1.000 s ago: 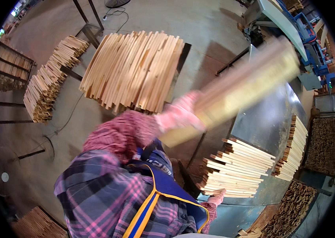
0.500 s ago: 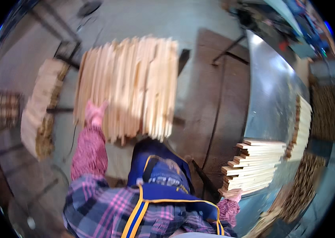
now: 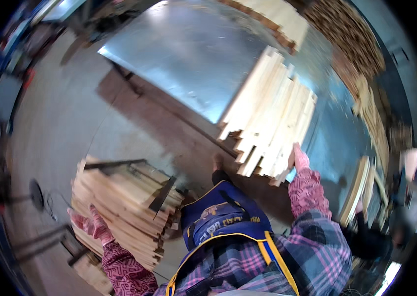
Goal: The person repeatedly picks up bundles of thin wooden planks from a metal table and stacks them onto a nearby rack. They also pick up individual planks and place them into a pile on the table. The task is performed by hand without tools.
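The pink-gloved left hand (image 3: pixel 92 226) has swung to the tan wooden-strip stack (image 3: pixel 124 203), fingers spread (touch unclear). The pink-gloved right hand (image 3: pixel 299 159) flanks pale wooden strips (image 3: pixel 273 116), perhaps steadying their edge; its grip I cannot tell.

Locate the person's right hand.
In the head view, the right hand is right of centre, at the near right edge of the wooden strips on the metal table.

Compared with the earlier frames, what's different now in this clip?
The left hand has let go of the wood it carried a second ago and is now open, fingers spread, by the pile of wood strips at lower left. The view has swung right, bringing the metal table to the upper middle. Unchanged: the right hand stays by the row of boards on that table.
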Tool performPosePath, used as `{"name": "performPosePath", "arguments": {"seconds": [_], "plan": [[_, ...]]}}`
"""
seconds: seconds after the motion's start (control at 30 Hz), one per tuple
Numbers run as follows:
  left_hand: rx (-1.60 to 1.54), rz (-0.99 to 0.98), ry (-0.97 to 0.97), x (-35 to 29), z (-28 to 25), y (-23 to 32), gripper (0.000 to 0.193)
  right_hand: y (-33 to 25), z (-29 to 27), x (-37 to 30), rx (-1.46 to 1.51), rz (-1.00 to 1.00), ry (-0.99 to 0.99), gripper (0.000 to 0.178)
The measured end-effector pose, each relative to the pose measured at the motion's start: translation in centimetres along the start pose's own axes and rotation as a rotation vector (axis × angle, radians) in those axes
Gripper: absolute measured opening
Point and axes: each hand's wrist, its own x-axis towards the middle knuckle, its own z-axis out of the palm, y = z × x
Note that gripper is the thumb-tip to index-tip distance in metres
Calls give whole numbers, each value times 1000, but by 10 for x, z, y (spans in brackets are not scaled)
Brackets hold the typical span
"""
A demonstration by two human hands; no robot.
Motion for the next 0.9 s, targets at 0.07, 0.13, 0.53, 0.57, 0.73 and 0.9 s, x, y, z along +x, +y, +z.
{"name": "performPosePath", "arguments": {"seconds": [0.07,0.13,0.53,0.57,0.73,0.9], "plan": [[-302,312,-144,33,33,81,71,52,12,32,-247,-71,60,55],[-741,197,-538,27,102,135,61,90,32,33,-570,-310,306,43],[-854,-86,-1433,-61,215,423,93,-17,48,-73,967,176,240,51],[-684,-74,-1516,-43,183,447,99,-15,46,-75,1097,209,117,52],[-920,-115,-1870,-46,224,431,102,-51,15,-81,1109,430,-153,52],[-1218,-139,-1702,-7,201,431,103,-69,44,-73,1251,329,-324,61]]}}
